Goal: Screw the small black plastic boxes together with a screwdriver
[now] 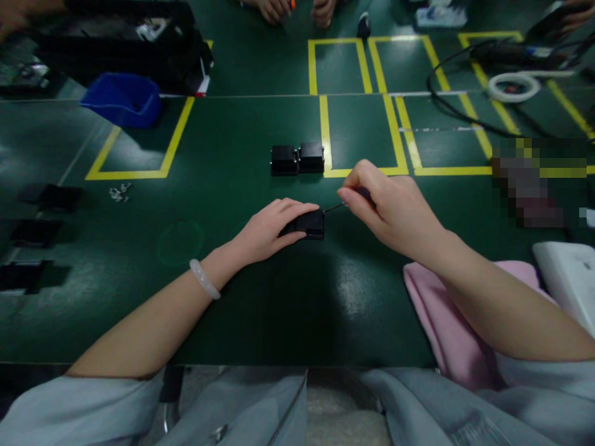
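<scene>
Fingers and thumb of my left hand [276, 229] grip the two sides of a small black box [312, 224] on the green table. Closed around the handle of a screwdriver, my right hand [388, 201] is just right of the box. The screwdriver's thin shaft [333, 207] reaches left, its tip at the box's far right corner. Most of the handle is hidden by my fingers. Two similar black boxes [284, 160] [311, 157] stand side by side beyond my hands. Some small silver screws [119, 192] lie loose to the left.
A blue bin [123, 99] and a large black crate [116, 43] stand at the back left. Several black parts [35, 232] lie at the left edge. Pink cloth [427, 297] is under my right forearm. Cables [434, 87] lie back right. Another person's hands [297, 9] rest at the far side.
</scene>
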The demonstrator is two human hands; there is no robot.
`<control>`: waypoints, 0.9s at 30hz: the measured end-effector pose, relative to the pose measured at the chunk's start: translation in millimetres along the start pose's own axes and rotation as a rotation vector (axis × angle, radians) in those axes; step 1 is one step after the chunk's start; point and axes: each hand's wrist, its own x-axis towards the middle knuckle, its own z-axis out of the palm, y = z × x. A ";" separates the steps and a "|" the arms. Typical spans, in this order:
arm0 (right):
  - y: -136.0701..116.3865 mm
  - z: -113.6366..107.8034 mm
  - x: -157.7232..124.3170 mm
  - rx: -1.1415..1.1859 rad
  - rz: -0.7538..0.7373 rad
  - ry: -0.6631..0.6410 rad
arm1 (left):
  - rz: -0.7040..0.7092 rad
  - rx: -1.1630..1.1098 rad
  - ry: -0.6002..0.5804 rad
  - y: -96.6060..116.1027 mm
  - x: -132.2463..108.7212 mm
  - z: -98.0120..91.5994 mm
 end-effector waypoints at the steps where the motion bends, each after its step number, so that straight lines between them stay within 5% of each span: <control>1: -0.2 -0.2 -0.1 0.001 -0.003 -0.002 | -0.002 0.001 0.000 0.0 0.0 0.0; 27: 1.6 -2.4 1.7 -0.003 0.019 -0.016 | -0.011 -0.004 -0.003 0.2 0.5 -0.1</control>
